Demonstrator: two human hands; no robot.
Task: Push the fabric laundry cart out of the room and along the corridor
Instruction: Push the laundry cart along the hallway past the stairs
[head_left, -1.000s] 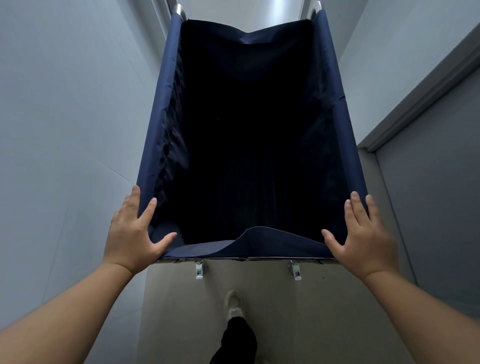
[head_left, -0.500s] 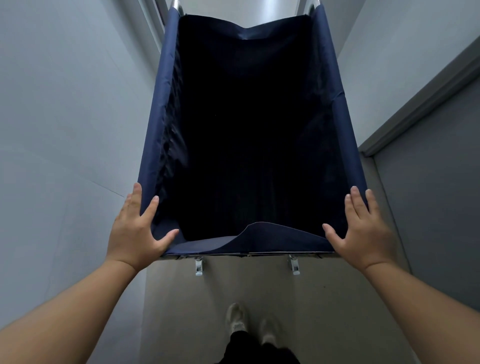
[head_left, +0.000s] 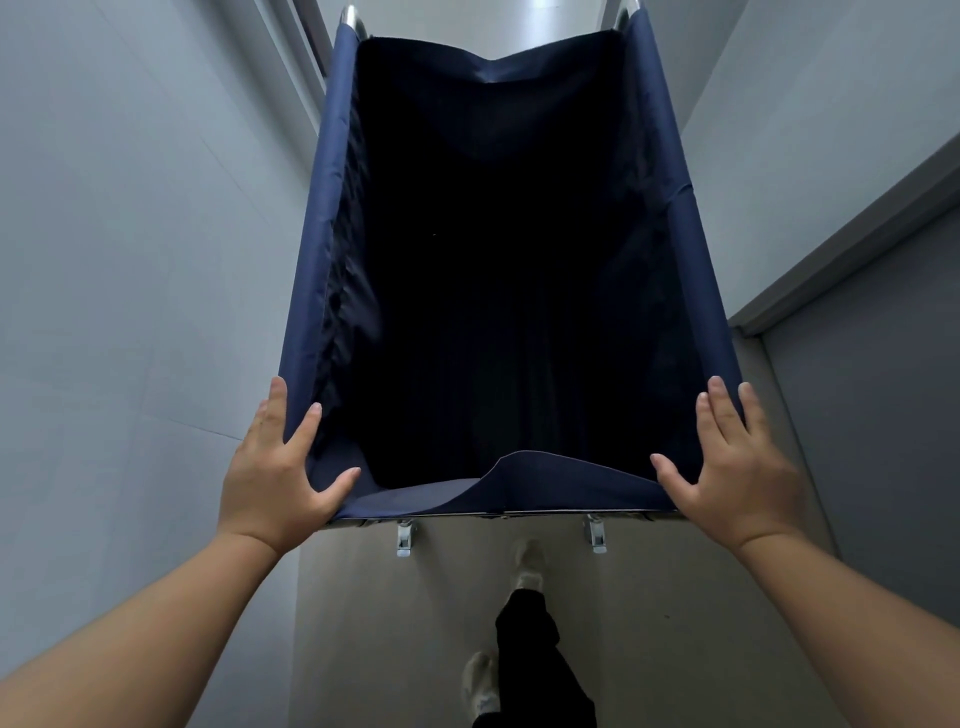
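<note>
The navy fabric laundry cart (head_left: 311, 270) fills the middle of the view, its dark inside empty as far as I can see. Metal frame tips show at its far corners. My left hand (head_left: 275, 473) grips the near left corner of the cloth rim, thumb on the near edge and fingers along the side. My right hand (head_left: 732, 467) holds the near right corner the same way. Two small metal brackets hang under the near edge.
A pale wall (head_left: 130, 260) runs close along the left. A grey door (head_left: 872, 441) with its frame stands close on the right. Beige floor (head_left: 649, 623) lies below, with my dark trouser leg and light shoes (head_left: 527, 566) mid-step behind the cart.
The cart has rolled forward along the corridor with both hands still on its corners. My feet have changed place: one shoe is now ahead, the other behind.
</note>
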